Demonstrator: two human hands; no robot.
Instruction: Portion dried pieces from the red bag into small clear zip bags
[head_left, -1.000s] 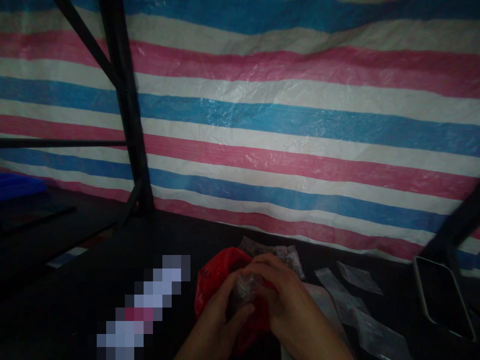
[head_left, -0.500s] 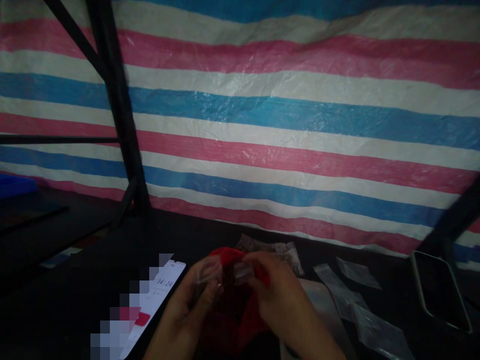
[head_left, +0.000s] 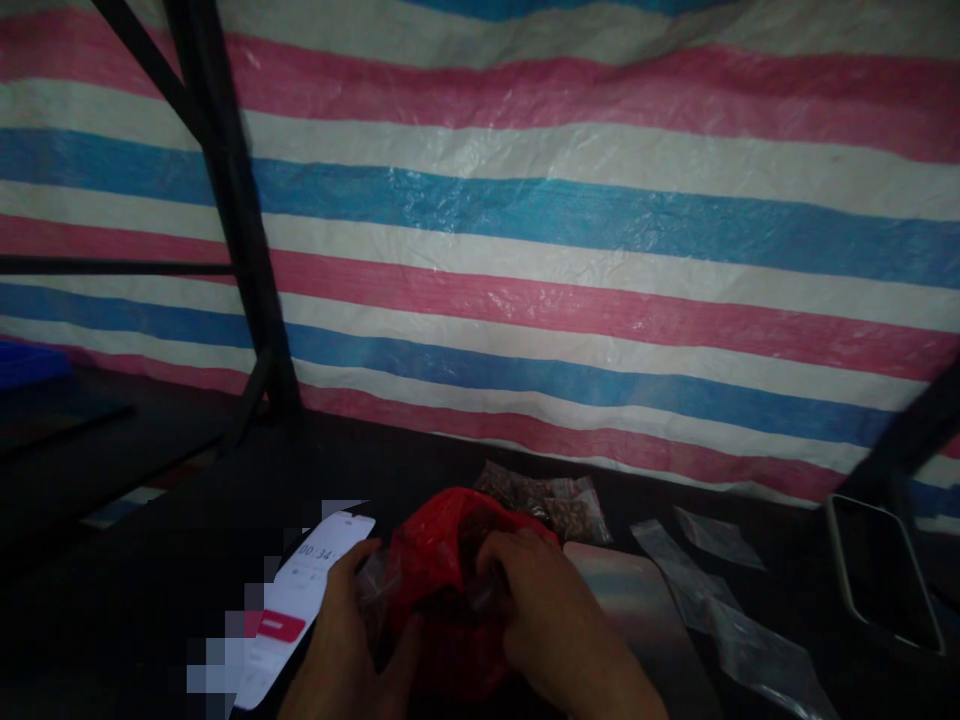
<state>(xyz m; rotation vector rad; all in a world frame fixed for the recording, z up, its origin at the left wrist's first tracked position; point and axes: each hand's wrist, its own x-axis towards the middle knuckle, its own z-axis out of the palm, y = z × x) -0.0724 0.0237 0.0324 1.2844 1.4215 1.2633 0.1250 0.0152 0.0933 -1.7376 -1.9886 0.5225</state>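
Observation:
A red plastic bag (head_left: 431,535) stands open between my hands, its inside dark. My left hand (head_left: 349,625) is at the bag's left side, its fingers and thumb closed on a small clear plastic bag (head_left: 380,580). My right hand (head_left: 551,610) dips into the mouth of the red bag from the right. Its bent fingers pinch a small clear plastic piece (head_left: 484,592), whose shape is too dim to make out. What lies inside the red bag is mostly hidden.
Small filled clear bags (head_left: 574,510) lie behind the red bag. A flat silvery plate (head_left: 630,590) is beside my right wrist, with flat clear bags (head_left: 765,650) further right. A phone showing a timer (head_left: 300,600) lies left, another dark-screened phone (head_left: 885,570) at right.
My right hand has moved down into the red bag with the clear piece. My left hand has shifted left and down with its clear bag, and more of the red bag shows.

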